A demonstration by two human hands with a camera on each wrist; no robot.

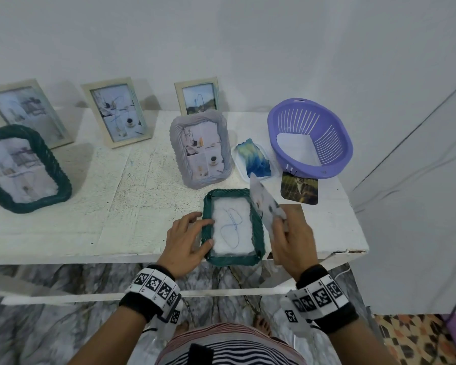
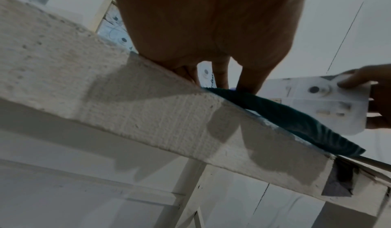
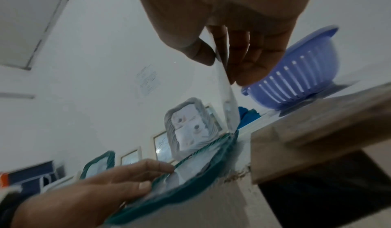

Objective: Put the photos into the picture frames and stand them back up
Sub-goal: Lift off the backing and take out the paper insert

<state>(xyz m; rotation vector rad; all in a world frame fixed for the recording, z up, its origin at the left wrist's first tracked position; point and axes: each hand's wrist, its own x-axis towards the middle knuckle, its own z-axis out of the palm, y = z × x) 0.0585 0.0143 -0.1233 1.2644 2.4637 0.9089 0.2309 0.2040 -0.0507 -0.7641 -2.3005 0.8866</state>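
- The worktop (image 1: 116, 206) fills the middle of the head view — five frames are stood along its upper left and centre, and a purple basket (image 1: 309, 138) sits at upper right with a loose photo (image 1: 299, 192) just below it.
- The green frame (image 1: 232, 230) is laid flat at the near edge, lower centre, its long axis running away from the person; a white sheet with a blue scribble shows inside it.
- The left hand (image 1: 187, 243) is spread on the frame's left rim, fingers nearly straight, pressing and holding nothing.
- The photo (image 1: 265, 204) is pinched by the right hand (image 1: 292, 238) just right of the frame, tilted up on edge — this hand is judged nearer for laying it leftward.
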